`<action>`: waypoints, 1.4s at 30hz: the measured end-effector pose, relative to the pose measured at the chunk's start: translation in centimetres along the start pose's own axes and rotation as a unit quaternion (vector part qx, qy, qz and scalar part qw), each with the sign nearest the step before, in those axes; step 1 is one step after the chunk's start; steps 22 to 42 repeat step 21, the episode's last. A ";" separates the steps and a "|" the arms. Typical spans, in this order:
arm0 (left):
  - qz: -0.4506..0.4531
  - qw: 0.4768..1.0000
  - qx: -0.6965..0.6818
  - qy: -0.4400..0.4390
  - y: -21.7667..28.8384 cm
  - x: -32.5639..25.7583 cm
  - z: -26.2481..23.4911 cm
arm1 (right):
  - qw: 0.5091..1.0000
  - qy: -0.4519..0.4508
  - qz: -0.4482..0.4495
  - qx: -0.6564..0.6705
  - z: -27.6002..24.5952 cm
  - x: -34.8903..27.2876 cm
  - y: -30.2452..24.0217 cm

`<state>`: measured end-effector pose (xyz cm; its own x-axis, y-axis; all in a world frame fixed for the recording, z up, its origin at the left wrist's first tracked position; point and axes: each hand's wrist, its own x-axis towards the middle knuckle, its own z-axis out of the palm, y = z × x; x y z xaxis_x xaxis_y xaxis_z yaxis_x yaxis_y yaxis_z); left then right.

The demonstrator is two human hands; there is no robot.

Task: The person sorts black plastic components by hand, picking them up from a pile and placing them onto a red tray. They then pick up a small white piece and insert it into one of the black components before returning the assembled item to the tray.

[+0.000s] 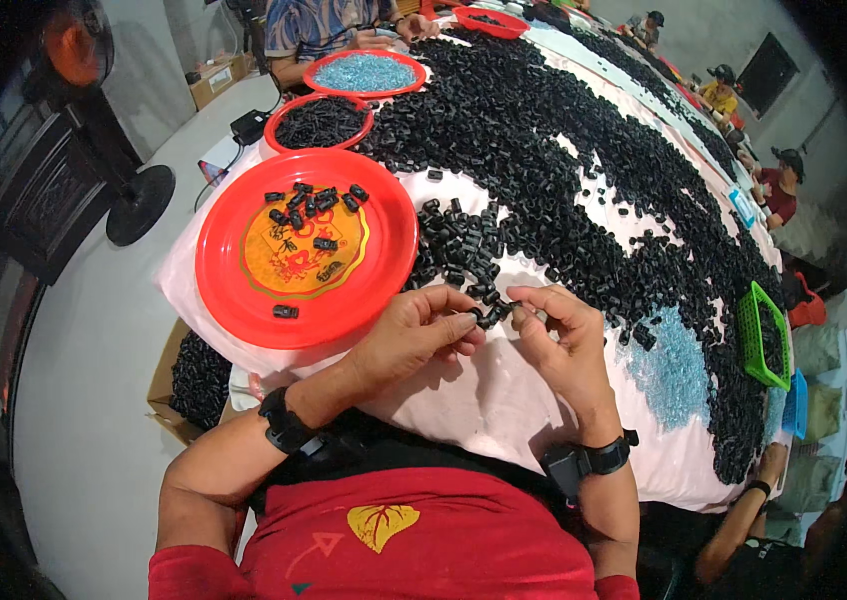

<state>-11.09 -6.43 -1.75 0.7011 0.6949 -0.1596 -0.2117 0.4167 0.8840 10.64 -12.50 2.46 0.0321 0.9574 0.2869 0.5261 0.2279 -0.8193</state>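
My left hand pinches a small black plastic piece between thumb and fingertips, over the pale pink cloth. Close beside it, my right hand has its thumb and index finger closed on a small dark part, partly hidden by the fingertips. The two hands nearly meet; I cannot make out whether the parts join. Just beyond them spreads a big heap of black plastic pieces. Left of my left hand lies a round red tray with several black pieces in it.
Farther back stand a red bowl of black parts and one of clear bluish bits. More bluish bits lie at right, near a green basket. A box of black pieces stands lower left. Other people sit around the table.
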 end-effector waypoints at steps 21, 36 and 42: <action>0.009 0.997 0.062 -0.054 0.4 -0.1 -0.1 | 0.979 -0.026 -0.183 -0.091 1.0 -0.4 -1.4; 0.009 0.997 0.062 -0.054 0.4 -0.1 -0.1 | 0.979 -0.026 -0.183 -0.091 1.0 -0.4 -1.4; 0.009 0.997 0.062 -0.054 0.4 -0.1 -0.1 | 0.979 -0.026 -0.183 -0.091 1.0 -0.4 -1.4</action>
